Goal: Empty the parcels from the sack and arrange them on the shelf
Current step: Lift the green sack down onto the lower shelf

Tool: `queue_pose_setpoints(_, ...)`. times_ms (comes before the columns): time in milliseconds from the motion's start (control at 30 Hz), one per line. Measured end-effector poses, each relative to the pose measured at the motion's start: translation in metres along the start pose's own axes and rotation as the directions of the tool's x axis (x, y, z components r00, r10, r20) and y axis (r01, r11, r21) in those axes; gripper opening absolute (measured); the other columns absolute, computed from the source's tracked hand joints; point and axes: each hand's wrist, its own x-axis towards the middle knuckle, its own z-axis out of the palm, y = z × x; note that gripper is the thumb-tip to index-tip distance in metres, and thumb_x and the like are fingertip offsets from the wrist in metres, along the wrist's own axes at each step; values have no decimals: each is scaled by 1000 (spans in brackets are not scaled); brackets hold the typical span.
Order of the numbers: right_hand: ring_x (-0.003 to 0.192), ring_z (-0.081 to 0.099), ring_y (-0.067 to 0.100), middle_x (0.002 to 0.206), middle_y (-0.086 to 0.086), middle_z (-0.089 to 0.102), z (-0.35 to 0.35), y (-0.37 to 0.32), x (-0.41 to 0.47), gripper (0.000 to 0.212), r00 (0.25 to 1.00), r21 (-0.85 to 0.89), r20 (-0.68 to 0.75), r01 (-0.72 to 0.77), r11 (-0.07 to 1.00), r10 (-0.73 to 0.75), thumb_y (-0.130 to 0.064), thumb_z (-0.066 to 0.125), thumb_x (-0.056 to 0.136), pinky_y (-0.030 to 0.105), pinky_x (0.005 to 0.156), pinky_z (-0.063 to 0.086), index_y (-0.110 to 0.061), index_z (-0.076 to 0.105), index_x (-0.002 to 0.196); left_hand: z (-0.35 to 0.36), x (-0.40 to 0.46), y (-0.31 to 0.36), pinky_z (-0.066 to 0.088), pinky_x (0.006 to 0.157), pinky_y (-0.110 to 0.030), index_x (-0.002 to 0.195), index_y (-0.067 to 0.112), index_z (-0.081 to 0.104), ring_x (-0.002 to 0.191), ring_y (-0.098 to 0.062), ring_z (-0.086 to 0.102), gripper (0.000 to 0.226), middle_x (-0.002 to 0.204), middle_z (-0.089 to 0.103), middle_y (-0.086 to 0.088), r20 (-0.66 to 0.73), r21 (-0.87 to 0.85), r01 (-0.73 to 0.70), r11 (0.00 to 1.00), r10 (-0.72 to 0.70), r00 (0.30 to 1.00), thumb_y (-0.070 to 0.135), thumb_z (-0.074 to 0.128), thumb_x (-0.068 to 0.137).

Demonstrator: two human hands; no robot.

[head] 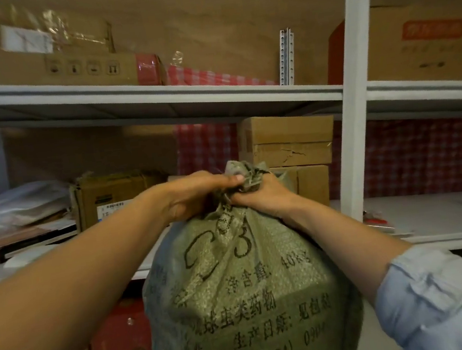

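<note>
Green woven sack upright (bulging), gathered neck gripped by left hand, right hand

Sack in my grip: dull olive-green weave w/ black printed characters & numerals. Shelf frame is pale grey-white. Boxes plain brown cardboard; one far right box has an orange-red label. Red-and-white check cloth behind. My rolled sleeve: light blue. Red carton lower left.
</note>
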Motion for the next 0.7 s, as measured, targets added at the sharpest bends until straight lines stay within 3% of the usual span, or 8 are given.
queue_pose_setpoints(67, 89, 64, 17, 89, -3, 67, 3, -7, -1, 24, 998, -332, -27, 37, 942, -49, -41, 72, 78, 37, 78, 53, -21, 64, 88, 4, 4, -6, 49, 100, -46, 118, 9, 64, 109, -31, 64, 31, 115, 68, -17, -26, 28, 40, 999, -39, 999, 23, 61, 90)
queue_pose_setpoints(167, 110, 53, 25, 113, 4, 55, -8, -20, -11, 77, 989, -793, -118, -39, 608, -91, -78, 60, 66, 37, 80, 44, -16, 53, 111, 6, 9, -9, 45, 99, -48, 114, 0, 64, 100, -35, 63, 30, 117, 64, -27, -113, 145, 72, 987, -56, 992, 17, 58, 90)
queue_pose_setpoints(267, 146, 12, 35, 159, 11, 5, -36, -12, -5, 129, 981, -724, -124, -193, 662, 150, -84, 64, 51, 51, 115, 25, -22, 11, 151, 9, 6, -6, 50, 91, -41, 105, 1, 66, 94, -28, 63, 23, 106, 68, -18, -151, 358, 66, 931, -12, 988, 17, 59, 90)
queue_pose_setpoints(333, 146, -14, 32, 157, 4, -24, -45, -2, 3, 132, 942, -615, 54, -230, 754, 331, -77, 68, 56, 52, 120, 2, -31, -14, 150, 16, 2, 1, 48, 86, -35, 100, 6, 67, 92, -20, 60, 15, 103, 66, -10, -122, 474, 22, 880, 41, 992, 13, 62, 89)
queue_pose_setpoints(433, 143, 19, 14, 154, -7, 23, -34, 7, 8, 91, 917, -487, 345, -10, 873, 203, -60, 69, 74, 33, 121, 6, -32, 25, 149, 23, -6, 12, 45, 82, -29, 101, 7, 67, 94, -18, 59, 17, 101, 64, -6, -117, 607, 3, 795, 86, 989, 9, 65, 85)
queue_pose_setpoints(500, 130, 38, 6, 138, -14, 42, -18, 9, 6, 76, 938, -336, 341, 56, 940, 66, -46, 75, 76, 24, 115, 22, -26, 42, 142, 25, -10, 15, 49, 78, -30, 109, 9, 65, 91, -19, 60, 26, 98, 64, -5, -123, 631, 5, 776, 94, 988, 9, 66, 83)
queue_pose_setpoints(600, 119, 56, 12, 128, -7, 59, 3, 14, 9, 86, 941, -239, 336, 33, 971, 50, -52, 86, 58, 31, 107, 43, -23, 53, 132, 29, -13, 13, 45, 62, -27, 108, 10, 55, 74, -14, 54, 29, 87, 57, -3, -202, 622, 59, 781, 87, 975, 12, 66, 82)
queue_pose_setpoints(700, 115, 59, 16, 124, -4, 62, 16, 18, 18, 92, 955, -257, 296, 62, 964, 18, -58, 87, 44, 37, 100, 49, -26, 58, 125, 27, -18, 8, 49, 62, -31, 97, 8, 55, 72, -19, 58, 19, 84, 58, -11, -240, 434, 125, 892, -19, 971, 3, 62, 80)
